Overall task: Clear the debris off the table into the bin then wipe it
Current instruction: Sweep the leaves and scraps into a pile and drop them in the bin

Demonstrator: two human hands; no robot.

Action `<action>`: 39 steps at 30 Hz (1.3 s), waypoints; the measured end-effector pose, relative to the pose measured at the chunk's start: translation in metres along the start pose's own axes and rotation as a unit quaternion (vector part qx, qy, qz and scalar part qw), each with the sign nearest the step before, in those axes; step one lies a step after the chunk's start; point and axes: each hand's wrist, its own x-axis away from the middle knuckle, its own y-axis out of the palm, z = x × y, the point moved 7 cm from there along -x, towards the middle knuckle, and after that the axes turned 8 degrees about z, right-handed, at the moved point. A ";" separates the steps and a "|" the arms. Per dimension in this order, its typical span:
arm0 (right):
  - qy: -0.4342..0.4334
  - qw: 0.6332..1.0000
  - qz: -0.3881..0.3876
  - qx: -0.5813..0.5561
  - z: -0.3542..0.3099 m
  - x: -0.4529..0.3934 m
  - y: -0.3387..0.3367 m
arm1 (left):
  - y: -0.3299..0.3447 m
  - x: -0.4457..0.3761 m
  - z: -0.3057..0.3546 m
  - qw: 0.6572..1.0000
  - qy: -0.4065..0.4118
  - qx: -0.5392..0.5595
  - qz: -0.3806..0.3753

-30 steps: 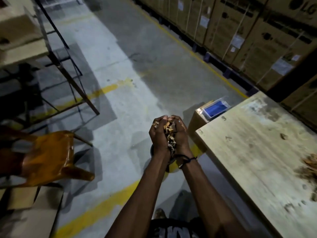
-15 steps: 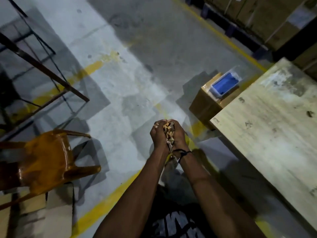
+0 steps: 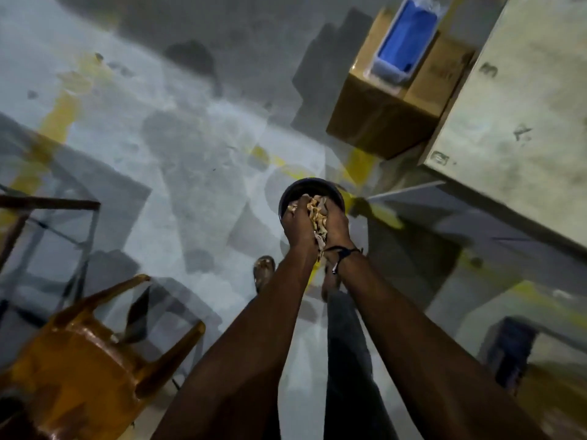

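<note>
My left hand and my right hand are cupped together, fingers curled round a pile of tan debris squeezed between the palms. A black cord is tied at the right wrist. Both hands hover directly over a small dark round bin standing on the floor; only its far rim and part of its inside show past my fingers. The pale wooden table fills the upper right, its corner just right of the bin.
A brown cardboard box with a blue-filled clear tray on top stands beside the table. An orange plastic chair lies tipped at lower left, a metal frame behind it. My feet stand on the grey floor below the hands.
The view has tilted steeply downward and closer to the floor. My cupped hands, still holding the debris, have come over the dark bin, which now shows under them.
</note>
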 end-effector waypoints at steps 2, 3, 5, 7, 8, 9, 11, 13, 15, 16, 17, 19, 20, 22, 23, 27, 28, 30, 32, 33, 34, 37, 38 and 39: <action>-0.009 1.000 0.023 -0.006 0.011 -0.043 0.003 | 0.015 -0.038 -0.014 1.000 0.004 -0.017 -0.016; -0.005 0.999 0.033 -0.016 0.017 -0.069 0.009 | 0.025 -0.062 -0.023 1.000 0.007 -0.021 -0.020; -0.013 0.998 0.051 -0.020 0.027 -0.110 0.012 | 0.034 -0.092 -0.034 0.999 0.012 -0.036 -0.022; -0.014 0.998 0.058 -0.008 0.053 -0.185 0.012 | 0.047 -0.139 -0.059 0.998 0.013 -0.056 -0.034; -0.013 0.998 0.055 -0.005 0.061 -0.208 0.014 | 0.055 -0.166 -0.076 0.997 0.012 -0.056 -0.043; -0.022 0.997 0.069 -0.005 0.066 -0.232 0.015 | 0.059 -0.190 -0.091 0.997 0.007 -0.064 -0.038; -0.018 0.997 0.079 -0.011 0.079 -0.272 0.014 | 0.064 -0.229 -0.111 0.997 -0.004 -0.066 -0.025; -0.015 0.999 0.045 -0.018 0.100 -0.322 0.019 | 0.070 -0.258 -0.127 0.998 -0.006 -0.065 -0.019; -0.016 0.999 -0.005 -0.037 0.117 -0.359 0.023 | 0.074 -0.282 -0.144 0.999 -0.022 -0.030 -0.036; -0.019 0.999 -0.010 -0.047 0.124 -0.374 0.023 | 0.076 -0.295 -0.155 0.998 -0.039 -0.005 -0.048; -0.018 0.998 0.004 -0.057 0.131 -0.389 0.019 | 0.077 -0.303 -0.165 0.996 -0.063 0.017 -0.057; -0.010 0.998 0.014 -0.066 0.132 -0.384 0.020 | 0.080 -0.323 -0.183 0.991 -0.096 0.053 -0.081; -0.006 0.997 0.014 -0.069 0.137 -0.388 0.018 | 0.082 -0.338 -0.195 0.987 -0.113 0.068 -0.093; 0.000 0.998 0.023 -0.063 0.142 -0.391 0.013 | 0.077 -0.348 -0.200 0.983 -0.142 0.070 -0.088; 0.004 0.998 0.029 -0.062 0.145 -0.392 0.008 | 0.074 -0.346 -0.197 0.984 -0.140 0.071 -0.084; 0.004 0.998 0.043 -0.036 0.141 -0.375 -0.003 | 0.063 -0.314 -0.178 0.984 -0.142 0.070 -0.080; 0.007 0.999 0.038 -0.031 0.138 -0.365 -0.005 | 0.060 -0.306 -0.172 0.985 -0.138 0.055 -0.083; 0.011 0.999 0.034 -0.032 0.132 -0.347 -0.009 | 0.052 -0.289 -0.162 0.988 -0.130 0.013 -0.086; 0.017 0.999 0.029 -0.035 0.119 -0.318 -0.012 | 0.044 -0.267 -0.146 0.989 -0.123 -0.024 -0.081; 0.019 0.999 0.029 -0.036 0.113 -0.300 -0.013 | 0.039 -0.253 -0.136 0.989 -0.118 -0.043 -0.078; 0.022 0.999 0.024 -0.036 0.105 -0.280 -0.013 | 0.035 -0.239 -0.127 0.989 -0.113 -0.055 -0.077; 0.016 0.998 0.003 -0.066 0.081 -0.217 -0.015 | 0.022 -0.191 -0.097 0.989 -0.081 -0.082 -0.089; 0.009 0.997 -0.006 -0.075 0.073 -0.191 -0.016 | 0.017 -0.168 -0.082 0.989 -0.071 -0.084 -0.098; 0.004 0.996 -0.015 -0.083 0.065 -0.165 -0.018 | 0.012 -0.146 -0.069 0.988 -0.062 -0.090 -0.106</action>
